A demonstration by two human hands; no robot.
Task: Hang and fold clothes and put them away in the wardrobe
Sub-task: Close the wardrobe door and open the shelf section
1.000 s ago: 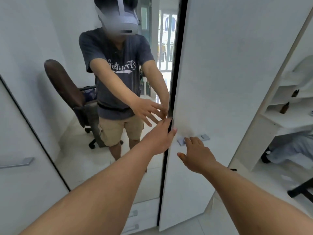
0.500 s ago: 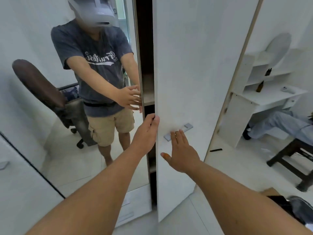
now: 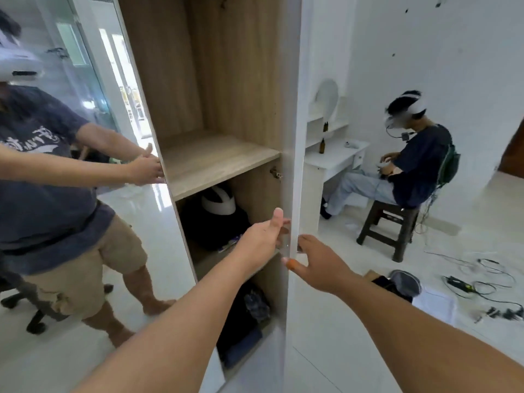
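— Where are your hands on the wardrobe [image 3: 226, 80]?
— Your left hand [image 3: 262, 236] is on the inner side of the white door [image 3: 295, 137], your right hand [image 3: 320, 265] on its outer side; the door stands edge-on to you.
— And each grip?
— Left: fingers behind the edge, thumb up, whether it clasps I cannot tell. Right: spread, fingers loose against the panel, clasping nothing.
— The clothes?
— Dark folded clothes [image 3: 246, 321] lie in the bottom compartment. Above them sits a dark bag with a white helmet [image 3: 218, 204]. The wooden shelf [image 3: 215, 163] is bare.
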